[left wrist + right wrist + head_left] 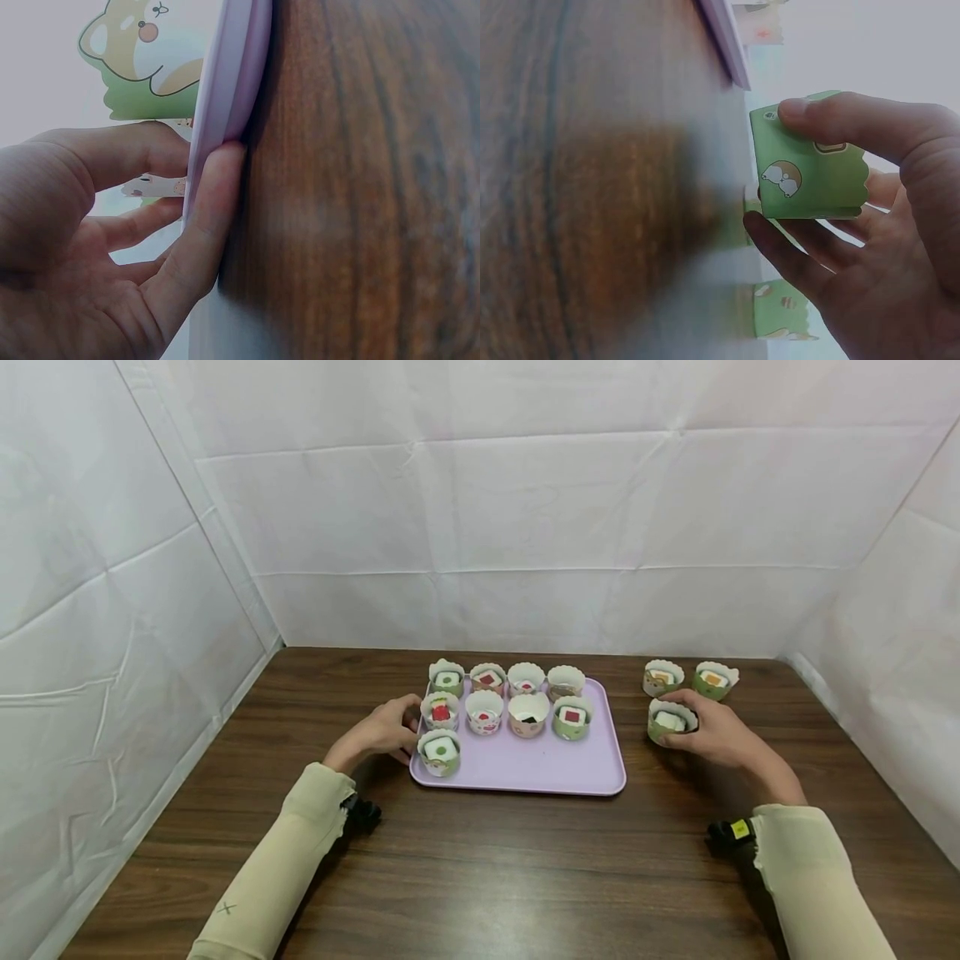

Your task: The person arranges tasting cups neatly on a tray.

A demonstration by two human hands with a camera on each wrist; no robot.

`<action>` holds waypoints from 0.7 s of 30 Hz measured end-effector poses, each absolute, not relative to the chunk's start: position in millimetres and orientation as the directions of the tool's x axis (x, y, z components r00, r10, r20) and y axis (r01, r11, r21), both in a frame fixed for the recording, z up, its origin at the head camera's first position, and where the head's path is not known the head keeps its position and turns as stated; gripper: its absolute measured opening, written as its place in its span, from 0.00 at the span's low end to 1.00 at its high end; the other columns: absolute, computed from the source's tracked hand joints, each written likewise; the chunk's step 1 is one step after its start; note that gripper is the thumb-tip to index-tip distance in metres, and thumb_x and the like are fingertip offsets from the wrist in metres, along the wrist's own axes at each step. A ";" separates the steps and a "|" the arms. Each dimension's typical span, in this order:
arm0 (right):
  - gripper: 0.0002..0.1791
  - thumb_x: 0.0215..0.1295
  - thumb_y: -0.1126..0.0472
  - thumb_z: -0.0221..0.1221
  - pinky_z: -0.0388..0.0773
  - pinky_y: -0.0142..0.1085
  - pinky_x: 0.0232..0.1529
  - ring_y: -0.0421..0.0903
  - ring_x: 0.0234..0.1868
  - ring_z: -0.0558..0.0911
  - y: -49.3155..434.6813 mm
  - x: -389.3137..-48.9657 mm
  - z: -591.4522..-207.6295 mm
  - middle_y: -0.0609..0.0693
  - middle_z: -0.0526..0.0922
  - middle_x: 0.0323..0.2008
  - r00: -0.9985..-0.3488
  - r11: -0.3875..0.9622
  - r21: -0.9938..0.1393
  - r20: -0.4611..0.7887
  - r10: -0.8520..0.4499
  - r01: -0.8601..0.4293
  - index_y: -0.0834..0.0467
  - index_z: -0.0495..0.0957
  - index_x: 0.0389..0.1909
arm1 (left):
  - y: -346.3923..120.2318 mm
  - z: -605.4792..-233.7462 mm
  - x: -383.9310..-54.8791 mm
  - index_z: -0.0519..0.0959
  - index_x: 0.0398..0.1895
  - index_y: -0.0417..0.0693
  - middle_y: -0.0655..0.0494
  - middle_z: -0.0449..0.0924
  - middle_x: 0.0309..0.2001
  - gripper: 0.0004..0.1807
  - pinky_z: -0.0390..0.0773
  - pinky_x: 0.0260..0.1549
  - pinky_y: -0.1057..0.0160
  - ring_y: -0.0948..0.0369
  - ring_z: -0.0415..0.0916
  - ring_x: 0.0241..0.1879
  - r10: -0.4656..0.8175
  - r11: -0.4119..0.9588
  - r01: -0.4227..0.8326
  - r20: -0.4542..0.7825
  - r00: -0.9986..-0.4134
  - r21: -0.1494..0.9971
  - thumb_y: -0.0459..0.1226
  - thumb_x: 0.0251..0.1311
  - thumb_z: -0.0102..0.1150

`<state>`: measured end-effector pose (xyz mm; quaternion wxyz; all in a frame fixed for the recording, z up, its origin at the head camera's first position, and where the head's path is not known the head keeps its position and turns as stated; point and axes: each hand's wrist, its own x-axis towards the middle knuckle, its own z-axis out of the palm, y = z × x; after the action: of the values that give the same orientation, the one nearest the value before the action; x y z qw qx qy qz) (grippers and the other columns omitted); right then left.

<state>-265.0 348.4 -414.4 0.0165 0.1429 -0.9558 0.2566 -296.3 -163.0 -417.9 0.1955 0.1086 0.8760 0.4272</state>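
On the right side of the table, my right hand grips a green paper cup with a white cube-shaped piece in it. The thumb presses one side of the cup and the fingers curl round the other, close over the table. At the left, my left hand holds the edge of a lilac tray, with fingers on both sides of the tray rim in the left wrist view. Several paper cups stand on the tray, among them a green cup at its front left corner, beside the left hand.
Two more filled cups, one with a brown animal print and one green, stand behind the right hand. The dark wooden table ends at white cloth walls at the back and sides.
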 end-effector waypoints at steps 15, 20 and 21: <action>0.38 0.64 0.54 0.71 0.75 0.64 0.59 0.68 0.64 0.76 331.4 -256.7 -394.4 0.70 0.75 0.65 -0.945 0.811 -0.487 0.120 -0.305 -0.324 0.63 0.68 0.71 | -163.2 -417.8 -296.9 0.67 0.67 0.39 0.43 0.73 0.43 0.26 0.90 0.29 0.58 0.56 0.79 0.31 0.368 0.605 0.032 -0.244 -0.897 0.796 0.28 0.66 0.58; 0.37 0.62 0.55 0.72 0.77 0.59 0.57 0.64 0.60 0.79 324.3 -254.4 -390.1 0.69 0.78 0.62 -0.929 0.795 -0.482 0.146 -0.340 -0.367 0.63 0.70 0.69 | -162.9 -417.8 -296.2 0.67 0.67 0.39 0.42 0.74 0.43 0.26 0.90 0.30 0.57 0.56 0.79 0.31 0.368 0.601 0.029 -0.244 -0.897 0.799 0.27 0.66 0.58; 0.37 0.62 0.55 0.72 0.77 0.58 0.56 0.63 0.59 0.80 322.9 -253.9 -389.4 0.68 0.79 0.61 -0.925 0.791 -0.482 0.151 -0.348 -0.377 0.63 0.70 0.68 | -162.7 -418.0 -296.1 0.67 0.66 0.39 0.42 0.74 0.43 0.26 0.90 0.30 0.57 0.56 0.79 0.31 0.365 0.599 0.026 -0.245 -0.898 0.800 0.27 0.65 0.58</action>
<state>-253.9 322.9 -389.4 0.0274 0.1915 -0.9460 0.2603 -296.1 -162.7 -418.0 0.1960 0.1120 0.8725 0.4333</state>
